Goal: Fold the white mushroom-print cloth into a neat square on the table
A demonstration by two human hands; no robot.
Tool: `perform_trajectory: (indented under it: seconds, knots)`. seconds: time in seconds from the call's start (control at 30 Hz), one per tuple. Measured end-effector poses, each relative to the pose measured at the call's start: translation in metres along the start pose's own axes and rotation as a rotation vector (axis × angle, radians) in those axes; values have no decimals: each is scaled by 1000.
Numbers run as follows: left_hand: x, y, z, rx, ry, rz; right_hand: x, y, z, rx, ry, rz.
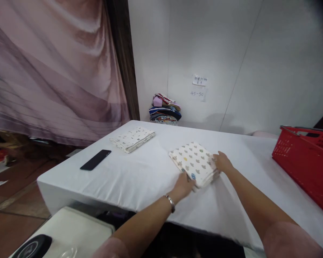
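Observation:
A folded white cloth with grey leaf-like shapes and a few yellow, green and blue marks lies on the white-covered table. My left hand, with a silver bracelet at the wrist, grips its near left edge. At the right edge, my right hand has its fingers closed on the layers. The near corner of the cloth is slightly blurred, and the fingertips are partly hidden. Farther left rests a second folded white cloth with small dark prints, apart from both hands.
A black phone lies near the table's left edge. The red plastic basket stands on the right. Behind the table is a stack of folded fabrics by the wall. Below at front left sits a pale box-like surface; a pink curtain hangs left.

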State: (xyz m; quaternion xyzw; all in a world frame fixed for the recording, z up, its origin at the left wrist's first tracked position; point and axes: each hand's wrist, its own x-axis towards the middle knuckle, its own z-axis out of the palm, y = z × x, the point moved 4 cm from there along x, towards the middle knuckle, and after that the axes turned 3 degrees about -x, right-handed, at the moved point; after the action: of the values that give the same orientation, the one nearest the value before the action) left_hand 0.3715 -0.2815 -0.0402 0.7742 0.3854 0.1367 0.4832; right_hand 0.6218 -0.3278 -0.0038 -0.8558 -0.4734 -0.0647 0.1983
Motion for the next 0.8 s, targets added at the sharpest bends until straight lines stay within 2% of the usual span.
perform_trajectory:
  seconds: [0.07,0.1,0.17,0.3,0.37,0.47,0.53,0.67,0.8]
  knots:
    - [-12,1,17,-144,-137,53,6,-12,-6,-44,8,-69]
    - [-14,0,18,-160,-140,62,3,-22,-6,-48,-1,-113]
    - [-12,-5,5,-100,-14,77,-11,-48,1,-54,-33,-211]
    - [7,-18,-44,92,293,107,-53,-80,28,-80,-221,-259]
    - [20,-22,-62,172,368,123,-66,-84,39,-117,-304,-261]
    - [42,-24,-79,286,436,135,-71,-81,44,-147,-341,-255]
    - [56,-24,-83,349,435,142,-69,-79,44,-154,-341,-261]
    - [82,-22,-82,412,361,170,-67,-79,43,-164,-321,-278]
    - [93,-23,-84,406,332,185,-69,-80,43,-161,-308,-284]
